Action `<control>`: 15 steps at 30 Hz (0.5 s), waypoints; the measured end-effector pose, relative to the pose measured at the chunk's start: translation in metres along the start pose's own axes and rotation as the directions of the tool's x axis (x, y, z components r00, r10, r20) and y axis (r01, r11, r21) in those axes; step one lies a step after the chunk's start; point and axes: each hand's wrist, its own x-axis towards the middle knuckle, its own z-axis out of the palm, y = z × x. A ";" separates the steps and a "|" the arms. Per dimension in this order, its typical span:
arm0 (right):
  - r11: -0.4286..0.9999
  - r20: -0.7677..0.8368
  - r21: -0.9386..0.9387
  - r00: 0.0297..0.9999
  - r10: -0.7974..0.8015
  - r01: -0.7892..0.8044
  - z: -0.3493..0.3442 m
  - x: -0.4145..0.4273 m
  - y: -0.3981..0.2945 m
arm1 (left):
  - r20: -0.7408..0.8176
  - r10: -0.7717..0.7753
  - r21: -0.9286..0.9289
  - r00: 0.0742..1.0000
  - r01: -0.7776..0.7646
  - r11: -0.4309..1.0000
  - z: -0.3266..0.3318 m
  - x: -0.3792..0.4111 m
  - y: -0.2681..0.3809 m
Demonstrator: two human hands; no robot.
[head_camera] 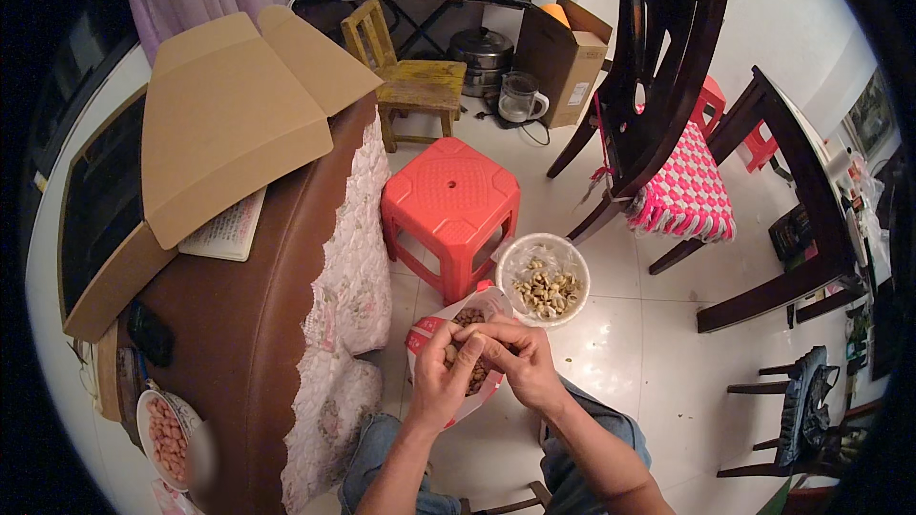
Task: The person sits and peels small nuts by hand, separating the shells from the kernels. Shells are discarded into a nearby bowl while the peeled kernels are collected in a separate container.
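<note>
My left hand [442,365] and my right hand [521,361] meet at the fingertips, just above an open red-and-white bag [429,325]. Their thumbs and fingers pinch together on what looks like a small nut, mostly hidden by the fingers. Brown nuts [470,317] fill part of the bag below and show between my hands. Right beyond my right hand, a round white bin [581,257] with a clear plastic liner holds a heap of light shells [547,293] on the floor.
A red plastic stool [452,186] stands ahead. To the left is a brown sofa [236,322] with a quilted cover, an opened cardboard box [229,107] and a bowl of pinkish nuts [168,436]. A dark wooden chair [655,86] and a table [809,229] are at right.
</note>
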 end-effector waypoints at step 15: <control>0.988 -0.173 -0.140 0.982 -0.082 0.058 0.015 -0.003 -0.001 | -0.017 -0.016 -0.097 1.000 0.014 0.995 0.004 0.000 -0.016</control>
